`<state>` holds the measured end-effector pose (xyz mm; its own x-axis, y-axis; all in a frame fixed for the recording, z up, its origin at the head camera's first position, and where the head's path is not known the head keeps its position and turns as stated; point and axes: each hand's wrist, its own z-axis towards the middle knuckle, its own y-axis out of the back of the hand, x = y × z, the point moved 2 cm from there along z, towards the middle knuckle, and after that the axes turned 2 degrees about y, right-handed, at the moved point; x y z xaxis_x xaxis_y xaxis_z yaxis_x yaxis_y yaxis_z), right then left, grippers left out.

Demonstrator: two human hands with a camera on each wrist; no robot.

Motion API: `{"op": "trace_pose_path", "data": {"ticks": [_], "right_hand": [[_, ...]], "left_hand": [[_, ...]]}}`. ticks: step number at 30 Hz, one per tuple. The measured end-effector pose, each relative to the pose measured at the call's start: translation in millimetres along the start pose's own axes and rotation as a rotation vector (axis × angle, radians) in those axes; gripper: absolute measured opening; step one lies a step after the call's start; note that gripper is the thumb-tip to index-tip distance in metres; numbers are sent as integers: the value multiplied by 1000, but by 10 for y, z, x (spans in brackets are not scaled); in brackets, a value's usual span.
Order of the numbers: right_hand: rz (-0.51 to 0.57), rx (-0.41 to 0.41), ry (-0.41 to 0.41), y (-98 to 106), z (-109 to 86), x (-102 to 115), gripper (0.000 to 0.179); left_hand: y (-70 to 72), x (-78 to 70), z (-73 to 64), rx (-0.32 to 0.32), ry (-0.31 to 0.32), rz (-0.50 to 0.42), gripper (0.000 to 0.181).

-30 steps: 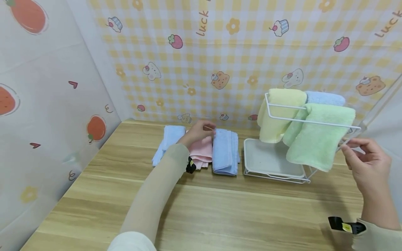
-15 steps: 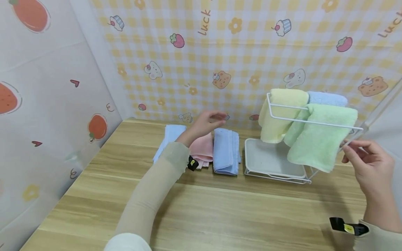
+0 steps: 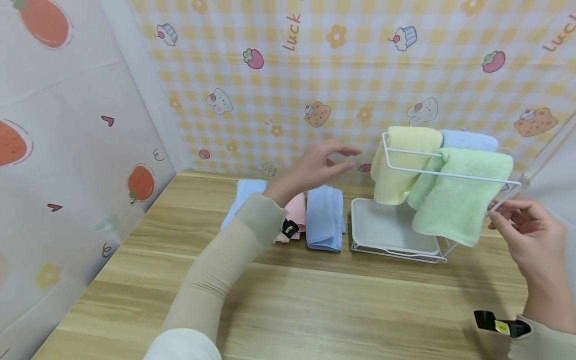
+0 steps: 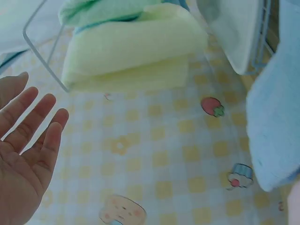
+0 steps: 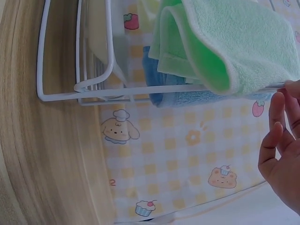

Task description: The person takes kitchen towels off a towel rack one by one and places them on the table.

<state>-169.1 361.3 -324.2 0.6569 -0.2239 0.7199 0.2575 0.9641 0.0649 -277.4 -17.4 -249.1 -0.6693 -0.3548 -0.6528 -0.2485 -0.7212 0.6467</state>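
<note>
A white wire rack [image 3: 450, 175] stands at the right, with a yellow towel [image 3: 396, 170], a green towel [image 3: 468, 195] and a blue towel [image 3: 470, 140] draped over its upper bars. Thumb and fingers of my right hand [image 3: 531, 240] pinch the rack's right side bar, beside the green towel. My left hand [image 3: 321, 162] is in the air left of the yellow towel, fingers extended and holding nothing. Below it lie a folded blue cloth [image 3: 324, 217] and a pink cloth [image 3: 297, 210], the latter partly hidden by the wrist. In the left wrist view, the left hand [image 4: 28, 150] is apart from the rack.
A pale tray [image 3: 387, 227] sits in the rack's base. Another blue cloth [image 3: 247, 192] lies at the left on the wooden table [image 3: 315, 305], partly behind the left arm. A patterned backdrop [image 3: 270, 75] rises behind the table.
My left hand has left the spot by the pink and blue cloths, rising and moving right toward the rack, its fingers spreading. The right hand stays on the rack.
</note>
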Motion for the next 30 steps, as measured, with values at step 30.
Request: {"op": "trace_pose_path", "data": {"ticks": [30], "right_hand": [[201, 0, 60, -58, 0, -31, 20]], "left_hand": [[-469, -904, 1020, 248, -83, 205, 49]]}}
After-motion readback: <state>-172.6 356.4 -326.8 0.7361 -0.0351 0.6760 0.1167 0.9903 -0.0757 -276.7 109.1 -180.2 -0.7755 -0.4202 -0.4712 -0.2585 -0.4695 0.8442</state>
